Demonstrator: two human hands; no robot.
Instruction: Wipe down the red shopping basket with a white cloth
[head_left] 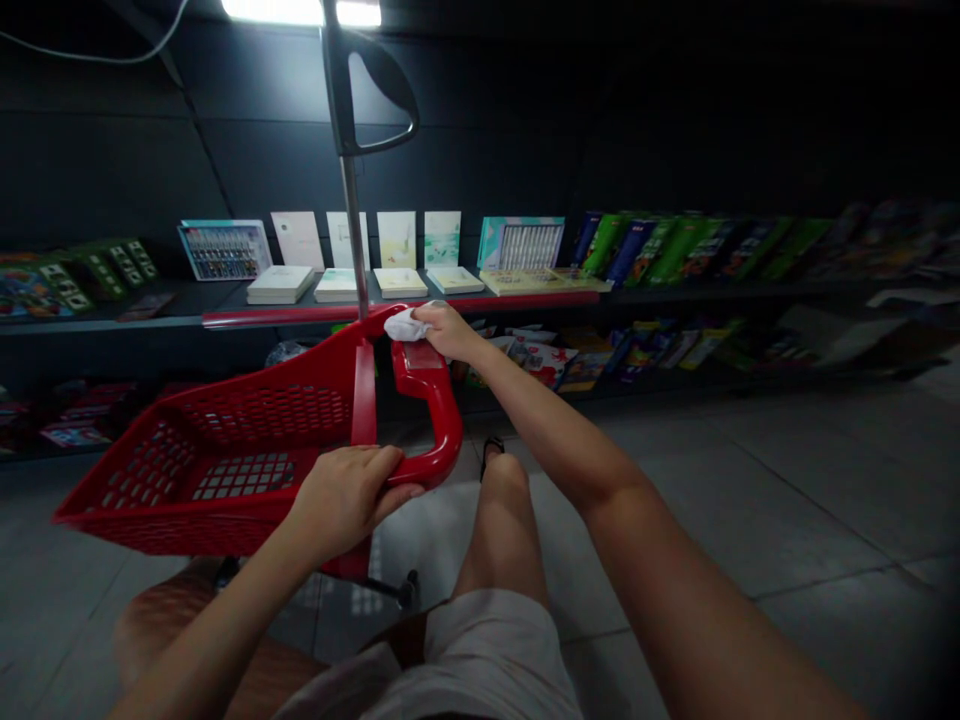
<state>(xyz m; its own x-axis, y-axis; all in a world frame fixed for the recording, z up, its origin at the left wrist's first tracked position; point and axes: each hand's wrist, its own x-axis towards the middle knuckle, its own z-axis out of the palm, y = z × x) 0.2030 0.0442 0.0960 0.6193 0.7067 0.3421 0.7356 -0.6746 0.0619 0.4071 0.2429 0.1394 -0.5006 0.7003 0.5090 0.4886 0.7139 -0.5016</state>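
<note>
A red plastic shopping basket (pixel 225 450) tilts in front of me, its mesh bottom bare. My left hand (pixel 345 500) grips the near rim of the basket beside the red handle loop (pixel 439 420). My right hand (pixel 446 330) is closed on a white cloth (pixel 405 324) and presses it against the top of the handle loop. A metal pull rod with a black grip (pixel 352 150) rises from the basket towards the ceiling light.
Dark shelves (pixel 465 298) behind the basket hold books, notebooks and boxed pen sets; a lower shelf holds more colourful books. My bare knee and light shorts (pixel 495 640) show below. Grey floor tiles (pixel 750 480) stretch to the right.
</note>
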